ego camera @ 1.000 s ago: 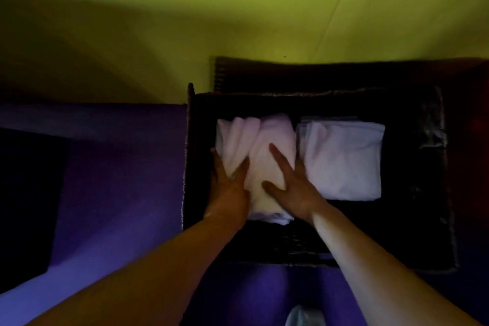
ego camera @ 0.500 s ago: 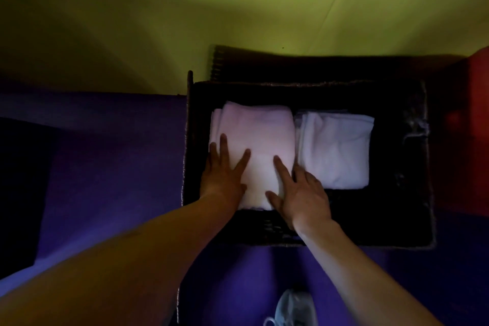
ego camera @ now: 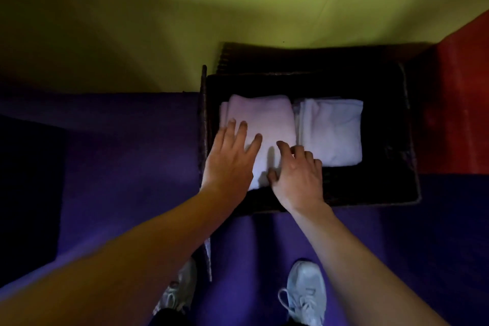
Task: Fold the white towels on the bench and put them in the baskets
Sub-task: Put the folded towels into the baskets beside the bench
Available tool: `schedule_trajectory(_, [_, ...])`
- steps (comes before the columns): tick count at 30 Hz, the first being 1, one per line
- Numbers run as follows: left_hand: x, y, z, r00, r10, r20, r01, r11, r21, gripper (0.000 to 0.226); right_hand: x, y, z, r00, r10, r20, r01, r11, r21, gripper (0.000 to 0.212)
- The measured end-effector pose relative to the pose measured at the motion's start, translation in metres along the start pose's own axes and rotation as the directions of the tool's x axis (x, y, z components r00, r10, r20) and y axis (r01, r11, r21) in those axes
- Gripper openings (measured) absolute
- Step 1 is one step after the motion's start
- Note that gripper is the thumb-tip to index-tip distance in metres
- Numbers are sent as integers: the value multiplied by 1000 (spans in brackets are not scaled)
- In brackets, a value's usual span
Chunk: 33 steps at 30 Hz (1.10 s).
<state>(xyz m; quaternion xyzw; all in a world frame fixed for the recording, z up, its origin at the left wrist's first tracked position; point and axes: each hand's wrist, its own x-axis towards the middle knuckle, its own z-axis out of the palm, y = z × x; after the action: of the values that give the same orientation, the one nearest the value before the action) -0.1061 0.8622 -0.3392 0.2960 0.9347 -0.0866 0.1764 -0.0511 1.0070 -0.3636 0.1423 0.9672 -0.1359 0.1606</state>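
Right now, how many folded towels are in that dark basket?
2 that show. One towel lies on the left under both hands, the other towel beside it on the right. More may lie hidden underneath them.

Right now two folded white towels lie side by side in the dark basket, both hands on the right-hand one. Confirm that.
Wrong on one point: the head view shows both hands, left hand and right hand, on the left towel. The right towel lies untouched beside it in the dark basket.
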Motion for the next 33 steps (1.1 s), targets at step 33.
schedule_trajectory(33, [-185, 39, -9, 846, -532, 44, 369, 523, -768, 93, -61, -126, -75, 985, 166, 48, -148, 668, 729, 9])
